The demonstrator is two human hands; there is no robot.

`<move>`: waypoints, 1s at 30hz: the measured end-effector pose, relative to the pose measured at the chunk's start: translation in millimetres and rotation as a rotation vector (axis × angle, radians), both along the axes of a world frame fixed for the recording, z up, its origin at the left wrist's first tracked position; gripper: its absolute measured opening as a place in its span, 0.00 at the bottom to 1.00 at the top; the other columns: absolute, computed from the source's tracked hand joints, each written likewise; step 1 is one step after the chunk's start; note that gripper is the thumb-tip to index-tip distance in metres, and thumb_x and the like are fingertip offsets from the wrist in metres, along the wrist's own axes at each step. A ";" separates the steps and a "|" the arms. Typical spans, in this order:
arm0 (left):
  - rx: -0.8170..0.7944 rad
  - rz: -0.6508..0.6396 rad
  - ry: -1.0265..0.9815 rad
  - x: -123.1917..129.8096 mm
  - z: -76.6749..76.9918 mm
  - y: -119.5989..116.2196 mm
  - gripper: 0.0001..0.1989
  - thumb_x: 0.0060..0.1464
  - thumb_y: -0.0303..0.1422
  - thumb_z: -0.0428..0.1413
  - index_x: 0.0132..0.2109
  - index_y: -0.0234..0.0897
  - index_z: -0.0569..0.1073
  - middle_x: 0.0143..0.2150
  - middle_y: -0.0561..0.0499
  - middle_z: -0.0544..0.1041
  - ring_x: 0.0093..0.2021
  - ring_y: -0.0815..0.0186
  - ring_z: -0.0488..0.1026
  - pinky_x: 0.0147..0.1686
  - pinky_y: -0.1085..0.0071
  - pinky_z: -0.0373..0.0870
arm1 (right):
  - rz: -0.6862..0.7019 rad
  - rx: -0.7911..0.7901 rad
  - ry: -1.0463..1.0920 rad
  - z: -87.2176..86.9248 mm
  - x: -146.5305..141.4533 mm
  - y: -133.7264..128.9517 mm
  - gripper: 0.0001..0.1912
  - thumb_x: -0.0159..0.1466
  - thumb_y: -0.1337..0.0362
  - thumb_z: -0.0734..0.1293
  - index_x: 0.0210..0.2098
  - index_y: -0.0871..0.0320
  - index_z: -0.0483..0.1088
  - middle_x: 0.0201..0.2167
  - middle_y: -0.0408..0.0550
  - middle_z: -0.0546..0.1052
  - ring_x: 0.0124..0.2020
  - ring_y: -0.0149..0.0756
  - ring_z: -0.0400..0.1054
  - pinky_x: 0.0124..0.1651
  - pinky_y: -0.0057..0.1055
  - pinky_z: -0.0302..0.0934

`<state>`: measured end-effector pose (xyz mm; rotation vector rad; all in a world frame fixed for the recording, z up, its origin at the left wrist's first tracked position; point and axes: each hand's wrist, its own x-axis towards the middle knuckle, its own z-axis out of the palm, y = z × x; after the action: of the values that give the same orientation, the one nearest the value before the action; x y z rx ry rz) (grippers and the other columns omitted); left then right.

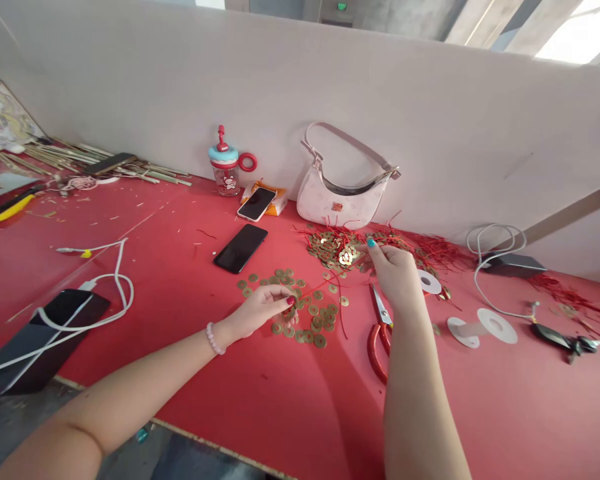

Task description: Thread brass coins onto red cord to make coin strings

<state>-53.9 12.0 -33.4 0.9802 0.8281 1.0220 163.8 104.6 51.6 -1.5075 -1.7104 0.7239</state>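
My left hand (265, 308) pinches a brass-coloured holed coin (296, 303) between thumb and fingers, above loose coins (320, 341) scattered on the red table. From that coin a thin red cord (325, 283) runs up to the right toward my right hand (391, 265). The right thumb and fingers are closed on the cord, beside a heap of coins (325, 253) mixed with red cords. A shiny gold flower-shaped piece (347, 255) lies at that heap. Red-handled scissors (379, 333) rest below my right hand, partly hidden by the forearm.
Behind the heap stands a pale handbag (339, 203) against the partition. Two phones (241, 248) and a lidded cup (226, 170) are further left. White spools (483, 329) and a black clip-like tool (565, 341) lie right. A cabled dark device (50, 333) sits at the left edge.
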 end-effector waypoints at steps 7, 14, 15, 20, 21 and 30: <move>-0.032 0.035 0.020 -0.7 1.2 1.6 0.14 0.49 0.40 0.57 0.32 0.31 0.69 0.24 0.51 0.72 0.24 0.70 0.71 0.25 0.73 0.69 | 0.279 -0.247 -0.382 -1.1 -7.2 -5.6 0.19 0.60 0.56 0.56 0.20 0.59 0.68 0.19 0.49 0.74 0.20 0.34 0.66 0.28 0.31 0.58; -0.038 0.026 0.009 -0.8 -0.9 1.3 0.14 0.49 0.40 0.58 0.34 0.31 0.71 0.25 0.52 0.72 0.25 0.71 0.70 0.27 0.73 0.69 | 0.701 -0.144 -0.319 14.1 -40.9 -30.1 0.11 0.59 0.61 0.59 0.35 0.55 0.71 0.36 0.45 0.75 0.34 0.33 0.67 0.36 0.29 0.59; -0.031 0.021 0.008 -0.9 -0.8 1.2 0.14 0.49 0.40 0.57 0.33 0.31 0.71 0.25 0.52 0.72 0.25 0.71 0.70 0.26 0.73 0.69 | 0.752 -0.142 -0.313 13.2 -44.4 -32.0 0.11 0.59 0.62 0.59 0.35 0.54 0.71 0.37 0.44 0.75 0.35 0.33 0.67 0.38 0.29 0.59; -0.038 0.007 0.003 -0.8 -1.0 0.8 0.14 0.50 0.40 0.57 0.33 0.31 0.71 0.25 0.52 0.71 0.24 0.71 0.70 0.26 0.73 0.69 | 0.890 -0.248 -0.368 0.6 -50.9 -31.3 0.10 0.58 0.67 0.57 0.32 0.56 0.70 0.30 0.44 0.74 0.30 0.31 0.66 0.34 0.29 0.58; -0.043 0.002 0.005 -0.7 -1.3 0.8 0.14 0.50 0.40 0.57 0.33 0.31 0.71 0.25 0.52 0.71 0.24 0.71 0.70 0.26 0.73 0.69 | 0.902 -0.262 -0.361 -1.4 -50.8 -30.1 0.10 0.58 0.67 0.57 0.31 0.57 0.69 0.30 0.44 0.74 0.30 0.31 0.66 0.34 0.29 0.58; -0.040 -0.040 0.021 -1.4 -1.1 -0.3 0.13 0.51 0.39 0.56 0.34 0.31 0.71 0.26 0.51 0.72 0.24 0.71 0.70 0.27 0.71 0.70 | 0.855 -0.278 -0.370 -3.0 -54.9 -29.4 0.08 0.60 0.64 0.56 0.28 0.57 0.64 0.23 0.41 0.66 0.24 0.28 0.58 0.27 0.26 0.52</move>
<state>-55.3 11.8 -34.6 0.9714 0.8407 0.9593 108.9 75.2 48.5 -1.0726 -2.6724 1.1982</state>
